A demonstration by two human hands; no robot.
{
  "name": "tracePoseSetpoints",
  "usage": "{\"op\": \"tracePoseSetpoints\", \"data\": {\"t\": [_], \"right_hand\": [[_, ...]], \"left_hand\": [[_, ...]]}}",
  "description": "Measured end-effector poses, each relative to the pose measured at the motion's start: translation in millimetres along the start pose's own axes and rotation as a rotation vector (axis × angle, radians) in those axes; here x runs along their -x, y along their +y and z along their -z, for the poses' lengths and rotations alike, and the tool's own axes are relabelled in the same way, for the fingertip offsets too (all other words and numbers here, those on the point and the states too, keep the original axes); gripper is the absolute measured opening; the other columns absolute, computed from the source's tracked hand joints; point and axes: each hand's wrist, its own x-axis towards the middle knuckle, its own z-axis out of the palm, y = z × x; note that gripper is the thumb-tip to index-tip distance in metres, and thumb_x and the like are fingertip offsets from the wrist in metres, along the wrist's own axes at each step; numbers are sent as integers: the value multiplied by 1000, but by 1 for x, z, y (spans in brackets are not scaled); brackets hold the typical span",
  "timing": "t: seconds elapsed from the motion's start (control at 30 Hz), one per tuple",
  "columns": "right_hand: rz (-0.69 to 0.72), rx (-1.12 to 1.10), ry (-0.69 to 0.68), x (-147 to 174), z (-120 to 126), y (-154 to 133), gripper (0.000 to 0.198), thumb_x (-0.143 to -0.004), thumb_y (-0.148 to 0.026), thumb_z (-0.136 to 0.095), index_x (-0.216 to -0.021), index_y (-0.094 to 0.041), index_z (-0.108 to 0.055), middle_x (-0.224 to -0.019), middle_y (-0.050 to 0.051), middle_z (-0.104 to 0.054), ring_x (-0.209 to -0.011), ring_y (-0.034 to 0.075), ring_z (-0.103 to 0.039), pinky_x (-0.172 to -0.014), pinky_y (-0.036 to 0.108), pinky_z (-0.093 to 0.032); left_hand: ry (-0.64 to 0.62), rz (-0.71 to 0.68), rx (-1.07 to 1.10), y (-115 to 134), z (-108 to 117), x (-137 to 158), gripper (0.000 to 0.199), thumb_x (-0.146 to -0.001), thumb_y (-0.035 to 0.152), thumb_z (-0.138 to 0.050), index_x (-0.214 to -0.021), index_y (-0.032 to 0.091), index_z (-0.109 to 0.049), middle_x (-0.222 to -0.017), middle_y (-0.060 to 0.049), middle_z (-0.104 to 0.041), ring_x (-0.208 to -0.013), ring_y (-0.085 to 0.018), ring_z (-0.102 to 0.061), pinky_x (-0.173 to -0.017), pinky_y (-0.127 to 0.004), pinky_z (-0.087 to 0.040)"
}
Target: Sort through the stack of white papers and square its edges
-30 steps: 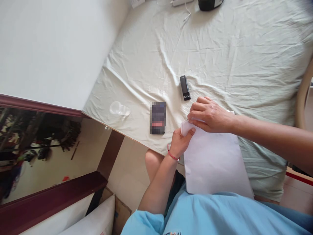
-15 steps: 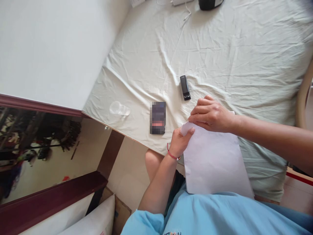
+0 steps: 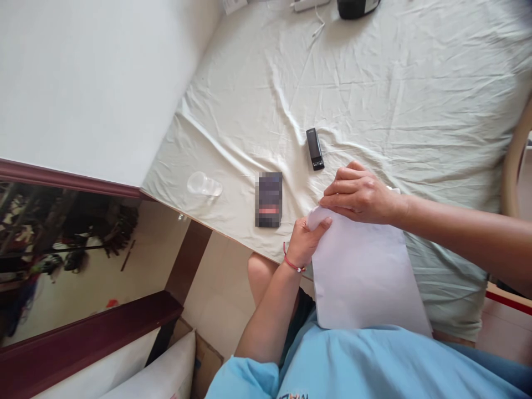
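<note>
A stack of white paper (image 3: pixel 366 271) lies against my blue shirt, over the front edge of the cloth-covered table. My left hand (image 3: pixel 305 238) grips its far left corner, thumb on top and the other fingers hidden underneath. At the same corner my right hand (image 3: pixel 357 194) pinches the top edge, with its fingers bent together. Past the right hand lies a black stapler-like device (image 3: pixel 315 149). Left of the paper rests a dark rectangular object (image 3: pixel 269 200), blurred by pixelation.
On the table's left side a clear plastic bottle or cup (image 3: pixel 203 184) lies tipped over. A white cable (image 3: pixel 319 26) and a black object (image 3: pixel 357 8) are at the far edge. The wrinkled pale cloth (image 3: pixel 436 100) covers the table. A chair (image 3: pixel 513 172) stands at right.
Almost nothing differs. Both hands keep their hold at the paper's corner, and the view has shifted only very slightly.
</note>
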Motion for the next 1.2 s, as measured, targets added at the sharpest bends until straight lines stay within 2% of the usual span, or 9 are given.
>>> {"op": "tracePoseSetpoints", "data": {"t": [0.23,0.5,0.8,1.03,1.2], "right_hand": [[-4,-6,-12,-2,3,-2,23,-110,-29,-53,-99,-22,-72,-93,1,-76,-82,15,-57,-79,39,-35],[23,-34,55,-4,4,-4,18,-108,-25,-57,-100,-22,-73,-94,1,-77,-82,14,-56,-79,39,-36],[38,-49,46,-3,3,-3,16,-107,-23,-58,-102,-21,-73,-95,1,-77,-83,15,-57,-79,38,-37],[74,-72,77,-2,1,-1,11,-105,-21,-61,-106,-19,-71,-96,2,-76,-83,16,-56,-77,37,-37],[54,-81,35,-3,1,-1,16,-107,-25,-58,-102,-20,-72,-94,3,-75,-82,16,-54,-76,36,-36]], "left_hand": [[-16,18,59,0,0,1,47,-69,52,-95,-87,15,-73,-74,-1,-68,-67,-14,-60,-66,-28,-47],[-6,27,88,2,0,2,47,-68,50,-97,-88,15,-73,-77,-1,-71,-68,-14,-63,-67,-28,-50],[8,36,136,6,-2,2,48,-63,47,-100,-85,14,-72,-76,-1,-70,-66,-13,-62,-65,-27,-50],[29,60,161,8,-3,3,53,-59,48,-102,-88,13,-75,-80,-4,-74,-71,-16,-66,-71,-30,-54],[52,44,148,6,-2,2,55,-57,48,-102,-91,13,-76,-82,-3,-74,-73,-16,-66,-73,-28,-52]]}}
